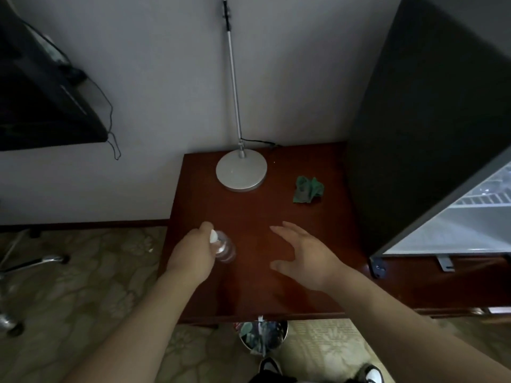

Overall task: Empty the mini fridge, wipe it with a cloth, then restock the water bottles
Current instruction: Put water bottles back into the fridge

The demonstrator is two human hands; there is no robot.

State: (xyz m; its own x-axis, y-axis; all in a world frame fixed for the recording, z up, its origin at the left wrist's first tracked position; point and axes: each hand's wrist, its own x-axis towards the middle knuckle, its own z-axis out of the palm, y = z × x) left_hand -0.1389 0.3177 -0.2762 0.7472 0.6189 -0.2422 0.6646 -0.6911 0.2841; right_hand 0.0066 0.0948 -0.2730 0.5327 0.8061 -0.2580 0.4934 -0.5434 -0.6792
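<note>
Left hand (193,257) grips the clear plastic water bottle (226,248) by its neck, probably light and slick; right hand (302,255), three o'clock, spread.

Silver lamp base (241,170) on wooden table (298,230)

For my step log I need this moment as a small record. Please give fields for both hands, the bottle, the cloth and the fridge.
left hand: grips the bottle at its cap end
right hand: open, fingers spread, above the table, holds nothing
bottle: clear, white cap, over the table's front left part
cloth: green, crumpled, on the table right of the lamp base, untouched
fridge: at the right, open; pale inside and a wire shelf show
</note>
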